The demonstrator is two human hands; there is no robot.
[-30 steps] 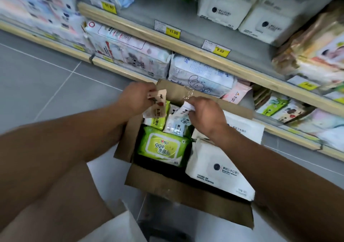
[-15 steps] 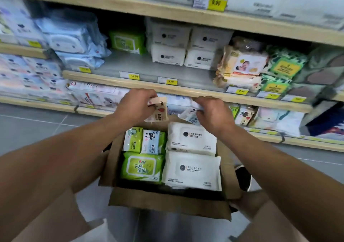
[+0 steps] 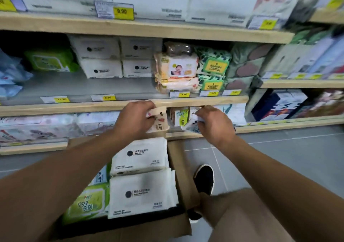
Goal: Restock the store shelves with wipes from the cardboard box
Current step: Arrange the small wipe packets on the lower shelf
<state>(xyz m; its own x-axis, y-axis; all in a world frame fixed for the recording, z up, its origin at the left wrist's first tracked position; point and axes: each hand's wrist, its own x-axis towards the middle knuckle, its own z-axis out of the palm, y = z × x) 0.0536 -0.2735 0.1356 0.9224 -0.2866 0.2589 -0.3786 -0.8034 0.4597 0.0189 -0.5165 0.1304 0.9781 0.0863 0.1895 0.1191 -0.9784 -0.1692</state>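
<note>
Our left hand (image 3: 134, 119) pinches a small pack (image 3: 158, 119); our right hand (image 3: 214, 124) pinches another pack (image 3: 189, 125); both upright, just before the low shelf (image 3: 279, 125), right nearer.

White wipes packs (image 3: 138, 158) with black dots fill the brown cardboard box (image 3: 183, 169); at seven o'clock a lime-green pack (image 3: 85, 204). Yellow price tags (image 3: 122, 11) line the pale wooden shelves (image 3: 149, 30); grey floor (image 3: 279, 158).

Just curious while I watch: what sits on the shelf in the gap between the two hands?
In the head view, between the left hand and right hand, small wipe packs stand on the lower shelf, one with green print.
</note>
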